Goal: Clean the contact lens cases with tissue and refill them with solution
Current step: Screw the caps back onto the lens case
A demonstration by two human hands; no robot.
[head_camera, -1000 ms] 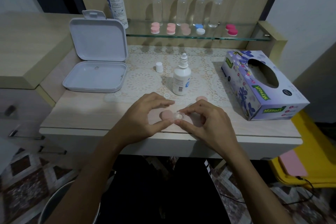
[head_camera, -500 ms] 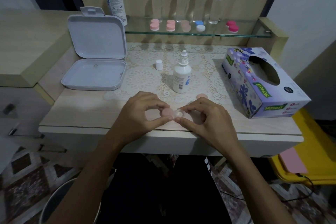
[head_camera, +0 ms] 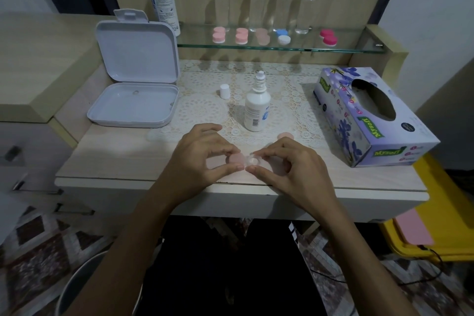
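Just in front of the uncapped white solution bottle (head_camera: 257, 108), your left hand (head_camera: 202, 154) and right hand (head_camera: 289, 164) pinch the small pink-capped clear lens case (head_camera: 245, 160); keep it level while capping. Loose pink cap (head_camera: 285, 135) lies near the bottle's base.

— What's cut off?
— The tall white solution bottle (head_camera: 163, 0), its tip lost at the top edge.
— And hidden?
— The right hand (head_camera: 287, 167) covers most of the pale pink lens case (head_camera: 252, 161).

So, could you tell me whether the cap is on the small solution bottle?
No, the small solution bottle stands with its nozzle bare, and its white cap sits apart on the table.
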